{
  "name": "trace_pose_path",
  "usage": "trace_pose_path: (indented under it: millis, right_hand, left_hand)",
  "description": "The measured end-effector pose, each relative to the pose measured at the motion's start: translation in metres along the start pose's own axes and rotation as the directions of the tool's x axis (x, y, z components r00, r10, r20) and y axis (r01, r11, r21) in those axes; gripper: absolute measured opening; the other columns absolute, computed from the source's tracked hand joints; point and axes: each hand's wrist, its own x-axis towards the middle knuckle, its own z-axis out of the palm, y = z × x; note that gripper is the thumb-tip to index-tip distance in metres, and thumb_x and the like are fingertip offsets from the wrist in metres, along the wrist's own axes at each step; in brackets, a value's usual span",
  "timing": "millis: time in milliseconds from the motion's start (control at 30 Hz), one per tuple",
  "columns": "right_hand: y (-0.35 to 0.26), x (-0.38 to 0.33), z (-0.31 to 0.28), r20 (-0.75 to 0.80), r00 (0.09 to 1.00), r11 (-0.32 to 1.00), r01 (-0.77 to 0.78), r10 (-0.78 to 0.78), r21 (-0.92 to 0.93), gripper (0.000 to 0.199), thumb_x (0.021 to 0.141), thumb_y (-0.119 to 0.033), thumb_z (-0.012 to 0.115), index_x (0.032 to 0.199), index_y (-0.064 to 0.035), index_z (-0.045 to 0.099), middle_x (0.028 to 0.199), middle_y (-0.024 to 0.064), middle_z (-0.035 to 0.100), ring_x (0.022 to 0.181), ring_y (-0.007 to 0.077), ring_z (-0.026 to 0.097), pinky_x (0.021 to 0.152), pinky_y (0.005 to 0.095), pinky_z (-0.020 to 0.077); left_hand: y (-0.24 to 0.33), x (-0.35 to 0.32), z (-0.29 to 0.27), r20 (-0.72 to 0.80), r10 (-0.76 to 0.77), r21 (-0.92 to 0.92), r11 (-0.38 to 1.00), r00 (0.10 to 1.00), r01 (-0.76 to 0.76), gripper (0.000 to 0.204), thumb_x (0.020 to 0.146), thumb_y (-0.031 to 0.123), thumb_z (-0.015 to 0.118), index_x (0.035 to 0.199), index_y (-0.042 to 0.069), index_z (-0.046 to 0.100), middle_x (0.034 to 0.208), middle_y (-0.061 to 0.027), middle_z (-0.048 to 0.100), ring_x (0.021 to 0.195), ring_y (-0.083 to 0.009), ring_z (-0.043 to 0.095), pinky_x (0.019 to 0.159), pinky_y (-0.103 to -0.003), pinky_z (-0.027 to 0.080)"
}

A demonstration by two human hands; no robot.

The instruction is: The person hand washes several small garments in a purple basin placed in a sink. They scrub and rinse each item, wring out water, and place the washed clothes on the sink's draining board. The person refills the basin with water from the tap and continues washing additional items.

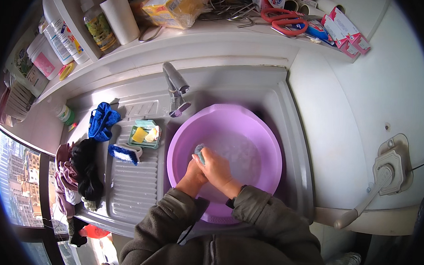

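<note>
A purple plastic basin [251,122] holding soapy water sits in the grey sink [289,112] under the metal tap [175,87]. Both my hands are in the basin at its left side. My right hand [215,167] lies over my left hand [193,172], and together they grip a small light-blue piece of cloth [199,150] that sticks out above the fingers. Most of the cloth is hidden in the hands.
On the ribbed drainboard [132,186] lie a blue scrub brush [124,153], a green soap dish with yellow soap [144,135] and a blue rag [102,121]. Dark clothes [83,171] are piled at its left edge. The shelf above holds bottles, red scissors [284,20] and boxes.
</note>
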Motion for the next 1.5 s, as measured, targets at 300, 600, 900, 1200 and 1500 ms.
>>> trace_pose_path:
  millis: [300,600,900,1200,1500]
  right_hand:
    - [0.019,0.01,-0.003,-0.046,0.987,0.985,-0.154,0.151,-0.075,0.038,0.103,-0.042,0.053,0.09,-0.0075,0.063,0.073,0.0187,0.069,0.07,0.0435,0.068,0.06,0.0534,0.0534]
    - [0.016,0.012,-0.011,-0.023,0.999,0.997,-0.045,0.043,-0.061,0.035,0.101,-0.038,0.055,0.084,-0.0078,0.06,0.069,0.0165,0.067,0.065,0.0413,0.067,0.058,0.0531,0.0524]
    - [0.003,0.004,-0.012,-0.066,0.998,0.999,-0.019,0.016,-0.043,0.026,0.098,-0.032,0.062,0.086,-0.0085,0.06,0.074,0.016,0.067,0.068,0.0394,0.066,0.059,0.0511,0.0507]
    - [0.012,-0.005,0.0,-0.019,1.0,0.999,0.013,-0.014,-0.033,0.029,0.099,-0.031,0.062,0.086,-0.006,0.056,0.078,0.0159,0.066,0.07,0.0403,0.066,0.061,0.0512,0.0517]
    - [0.108,0.021,0.002,-0.063,0.961,0.938,-0.248,0.27,0.242,0.03,0.099,-0.03,0.068,0.098,-0.0006,0.061,0.089,0.0229,0.067,0.084,0.043,0.066,0.073,0.0455,0.0532]
  left_hand:
    - [0.004,0.002,0.035,-0.229,-0.148,-0.211,0.972,0.962,0.1,0.037,0.109,0.033,0.044,0.124,0.005,0.062,0.112,-0.0106,0.07,0.1,-0.0306,0.068,0.089,-0.046,0.057]
    - [-0.003,0.0,0.01,-0.01,0.181,0.645,0.753,0.984,-0.132,0.03,0.107,0.031,0.045,0.109,0.007,0.062,0.097,-0.0095,0.067,0.092,-0.0271,0.065,0.084,-0.044,0.053]
    - [-0.027,0.007,0.017,0.239,0.257,-0.413,0.899,0.936,-0.142,0.031,0.108,0.029,0.038,0.097,0.01,0.061,0.096,-0.0103,0.067,0.086,-0.0282,0.066,0.071,-0.041,0.054]
    - [-0.014,0.006,0.021,-0.042,0.069,-0.18,0.981,0.997,-0.075,0.029,0.107,0.023,0.043,0.11,0.004,0.065,0.101,-0.0115,0.069,0.089,-0.0309,0.068,0.08,-0.047,0.057]
    - [-0.006,0.003,0.05,-0.507,-0.034,0.082,0.993,0.861,0.087,0.024,0.108,0.023,0.051,0.119,0.004,0.06,0.104,-0.0085,0.066,0.088,-0.0223,0.067,0.074,-0.043,0.057]
